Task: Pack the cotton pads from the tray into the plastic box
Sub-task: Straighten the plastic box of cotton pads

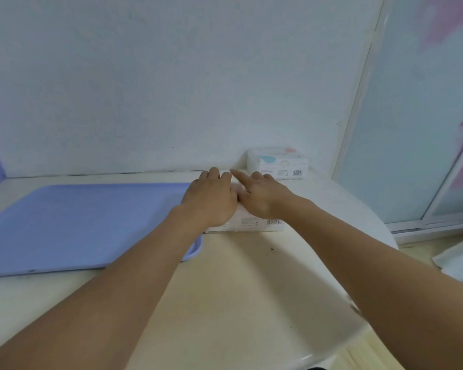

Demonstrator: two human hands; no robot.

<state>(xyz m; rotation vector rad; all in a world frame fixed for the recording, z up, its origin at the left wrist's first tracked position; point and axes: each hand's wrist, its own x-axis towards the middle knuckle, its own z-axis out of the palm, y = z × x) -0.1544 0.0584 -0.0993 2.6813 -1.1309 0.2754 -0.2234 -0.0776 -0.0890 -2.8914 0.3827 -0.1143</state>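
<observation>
Plastic box [251, 225] lies under both hands' flat, relaxed grip (beside the tray [64, 222]).

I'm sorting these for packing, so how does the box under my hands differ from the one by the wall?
The near box lies beside the blue tray, covered by both hands, left hand and right hand. The far box sits untouched against the wall, its top showing blue and pink marks. Both are white with barcodes.

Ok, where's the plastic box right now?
Head view, right of centre: plastic box on the table, beside the tray's right edge, under both hands.
</observation>
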